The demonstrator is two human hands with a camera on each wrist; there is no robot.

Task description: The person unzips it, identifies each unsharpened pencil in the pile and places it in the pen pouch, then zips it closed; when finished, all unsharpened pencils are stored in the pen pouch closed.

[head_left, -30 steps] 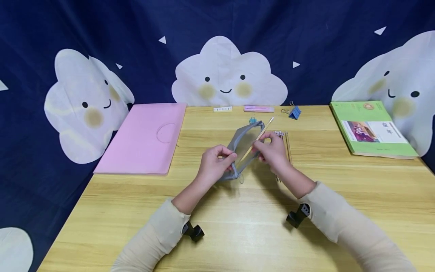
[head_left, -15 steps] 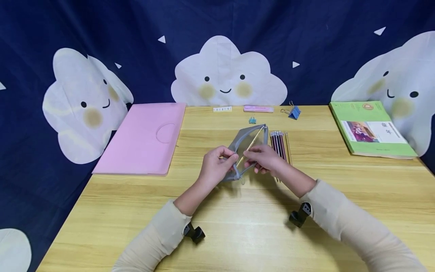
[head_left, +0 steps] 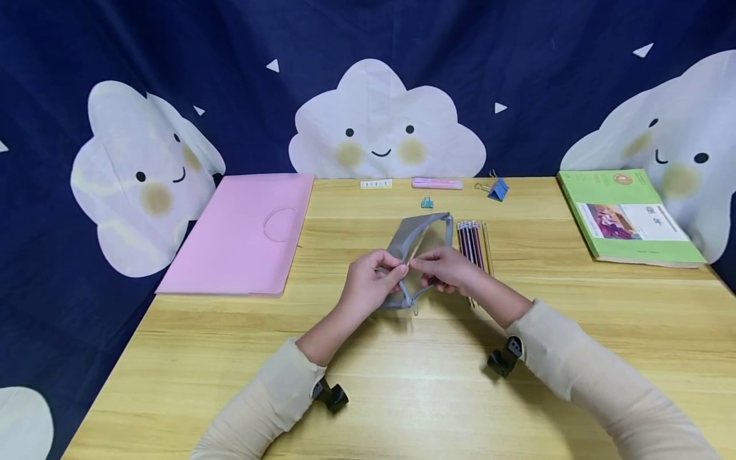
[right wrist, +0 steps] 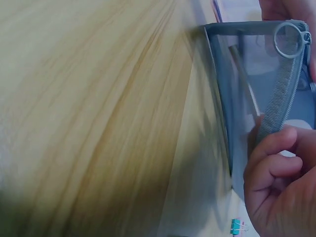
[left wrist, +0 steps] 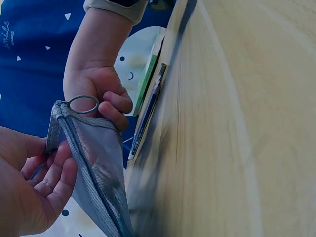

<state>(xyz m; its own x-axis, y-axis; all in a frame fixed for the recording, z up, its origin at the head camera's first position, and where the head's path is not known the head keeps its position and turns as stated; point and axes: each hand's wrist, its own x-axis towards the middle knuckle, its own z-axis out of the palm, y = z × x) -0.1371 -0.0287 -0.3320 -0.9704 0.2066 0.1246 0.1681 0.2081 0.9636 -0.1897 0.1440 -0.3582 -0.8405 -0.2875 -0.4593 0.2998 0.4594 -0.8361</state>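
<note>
A grey mesh zip pouch (head_left: 402, 233) is held up over the table in the head view, its zipped mouth spread apart. My left hand (head_left: 374, 278) pinches one edge of the mouth between thumb and fingers. At the opening, my right hand (head_left: 448, 268) pinches a light wooden pencil (head_left: 418, 244), which slants inside the pouch. Through the mesh in the right wrist view, the pencil (right wrist: 247, 81) runs to the right fingertips. A ring zipper pull (left wrist: 84, 103) sits at the pouch's corner in the left wrist view.
Several dark striped pencils (head_left: 470, 243) lie beside one yellow pencil (head_left: 487, 246) right of the pouch. Behind are a teal binder clip (head_left: 427, 202), a blue binder clip (head_left: 498, 190), a pink case (head_left: 437, 184) and a white strip (head_left: 376, 184). A pink folder (head_left: 241, 236) lies left, a green book (head_left: 632, 217) right.
The pencil has gone from sticking out above the pouch to lying inside it. My right hand has moved left and down, closer to the left hand, which still grips the edge.
</note>
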